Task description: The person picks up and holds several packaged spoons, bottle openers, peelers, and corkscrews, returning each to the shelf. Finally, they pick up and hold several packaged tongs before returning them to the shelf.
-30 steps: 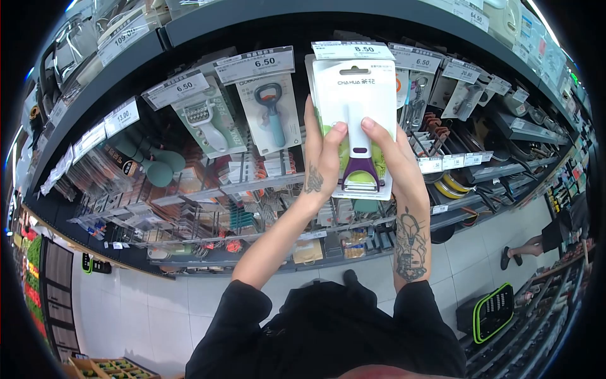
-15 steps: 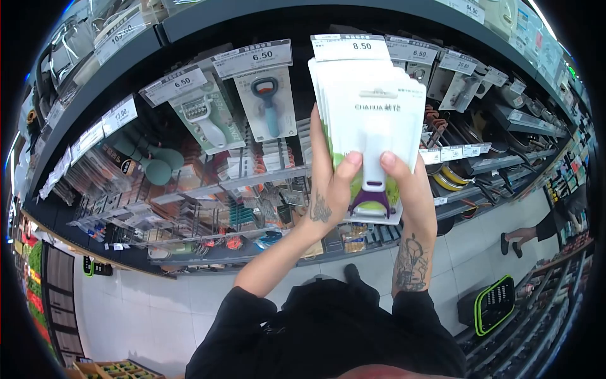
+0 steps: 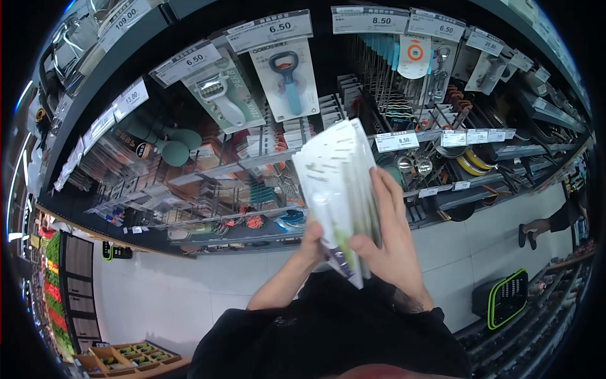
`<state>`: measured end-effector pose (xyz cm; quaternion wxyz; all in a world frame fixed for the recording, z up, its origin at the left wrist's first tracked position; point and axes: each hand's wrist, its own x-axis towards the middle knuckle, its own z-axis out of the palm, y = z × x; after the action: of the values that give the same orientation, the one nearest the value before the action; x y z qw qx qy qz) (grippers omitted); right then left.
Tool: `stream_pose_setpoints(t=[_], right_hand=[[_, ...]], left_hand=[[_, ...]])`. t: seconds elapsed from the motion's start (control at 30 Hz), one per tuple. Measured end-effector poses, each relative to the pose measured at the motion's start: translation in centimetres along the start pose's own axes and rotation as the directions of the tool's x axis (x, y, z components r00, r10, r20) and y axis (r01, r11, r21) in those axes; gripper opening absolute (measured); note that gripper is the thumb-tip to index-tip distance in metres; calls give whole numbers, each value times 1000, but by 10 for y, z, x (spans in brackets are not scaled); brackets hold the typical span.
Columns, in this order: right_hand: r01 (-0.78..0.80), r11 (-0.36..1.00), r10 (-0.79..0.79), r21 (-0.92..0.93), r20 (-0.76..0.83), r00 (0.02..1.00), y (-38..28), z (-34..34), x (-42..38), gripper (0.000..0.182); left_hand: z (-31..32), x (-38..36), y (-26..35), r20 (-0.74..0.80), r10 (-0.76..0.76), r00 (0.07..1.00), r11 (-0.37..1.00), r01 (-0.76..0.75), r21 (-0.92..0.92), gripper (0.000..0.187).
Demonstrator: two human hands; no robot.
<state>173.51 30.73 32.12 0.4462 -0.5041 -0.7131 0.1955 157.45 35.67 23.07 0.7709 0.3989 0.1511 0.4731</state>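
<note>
White packs (image 3: 333, 174) between both hands (image 3: 392, 243); purple tool (image 3: 339, 258) inside the front one

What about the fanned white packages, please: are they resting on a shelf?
No, the left hand and right hand hold the packages in midair.

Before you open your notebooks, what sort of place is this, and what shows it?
Most likely a shop's kitchenware aisle: there is a printed price tag reading 8.50, a carded kitchen tool hanging on display, and a green-rimmed basket like those shoppers carry.
</note>
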Motion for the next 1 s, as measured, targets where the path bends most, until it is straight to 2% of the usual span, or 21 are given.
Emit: stream_pose_setpoints(t=[0.03, 0.07, 0.1, 0.13, 0.17, 0.2, 0.23, 0.3, 0.33, 0.37, 0.43, 0.47, 0.5, 0.57, 0.7, 0.73, 0.77, 0.83, 0.9, 0.97, 1.0], right_hand=[[-6, 995, -2, 100, 86, 996, -1, -1, -3, 100], [33, 988, -47, 151, 87, 995, -6, -4, -3, 89], [28, 987, -43, 158, 92, 995, -8, -6, -4, 89], [-12, 980, -19, 200, 153, 988, -8, -10, -4, 82], [-54, 970, 1, 239, 215, 977, -6, -13, -4, 76], [-195, 910, 97, 365, 271, 958, -1, -14, -4, 67], [-200, 908, 98, 368, 277, 956, 8, -9, -3, 67], [-168, 753, 140, 637, 94, 986, 32, 9, 0, 64], [-37, 782, 76, 622, -37, 996, 37, 15, 7, 60], [-31, 782, 76, 622, -45, 996, 46, 22, 6, 60], [17, 794, -64, 607, 55, 996, 65, 32, 9, 56], [-59, 694, -111, 718, 187, 976, 67, 35, 6, 51], [-38, 697, -117, 716, 166, 979, 64, 38, 1, 51], [-169, 654, -36, 737, 254, 967, 60, 42, -11, 46], [-216, 628, 20, 748, 262, 965, 62, 36, -19, 42], [-209, 674, 24, 708, 262, 965, 58, 32, -18, 42], [-202, 716, 27, 668, 262, 965, 56, 31, -17, 41], [-166, 712, -4, 683, 240, 971, 60, 37, -17, 40], [-228, 707, 31, 670, 293, 956, 61, 41, -14, 37], [-206, 721, 6, 662, 292, 957, 60, 46, -11, 40], [-261, 651, 71, 713, 284, 956, 59, 49, -10, 44]], left_hand=[[-3, -12, 3, -37, -9, 999, 1000, 9, -6, 112], [-3, -21, 5, -80, -8, 997, 995, 1, -96, 111], [-3, -27, 9, -123, -11, 992, 983, -12, -184, 111], [-6, -32, 10, -49, 38, 998, 987, -45, -153, 107], [-9, -36, 8, -59, 36, 998, 987, -45, -152, 107], [-11, -48, 4, -78, 19, 997, 986, -31, -162, 107], [-9, -49, -3, -97, 1, 995, 985, -18, -173, 107], [-11, -52, -11, -134, -42, 990, 980, 15, -198, 107], [-12, -56, -15, -146, -63, 987, 977, 31, -209, 106], [-12, -69, -21, -152, -81, 985, 975, 47, -216, 106], [-14, -91, -32, -143, -109, 984, 972, 75, -221, 106], [-17, -99, -35, -135, -123, 983, 971, 92, -220, 106], [-18, -97, -39, -127, -138, 982, 970, 108, -219, 106], [-23, -103, -42, -117, -173, 978, 964, 143, -224, 106], [-31, -112, -50, -107, -234, 966, 947, 202, -251, 105], [-37, -112, -57, -52, -277, 959, 925, 252, -286, 114], [-42, -110, -58, -45, -272, 961, 928, 250, -278, 114], [-40, -104, -62, -81, -246, 966, 942, 219, -254, 114], [-45, -118, -61, -118, -212, 970, 957, 182, -228, 114], [-44, -114, -68, -157, -185, 970, 967, 151, -206, 114], [-43, -101, -64, -178, -175, 968, 971, 139, -196, 114]])
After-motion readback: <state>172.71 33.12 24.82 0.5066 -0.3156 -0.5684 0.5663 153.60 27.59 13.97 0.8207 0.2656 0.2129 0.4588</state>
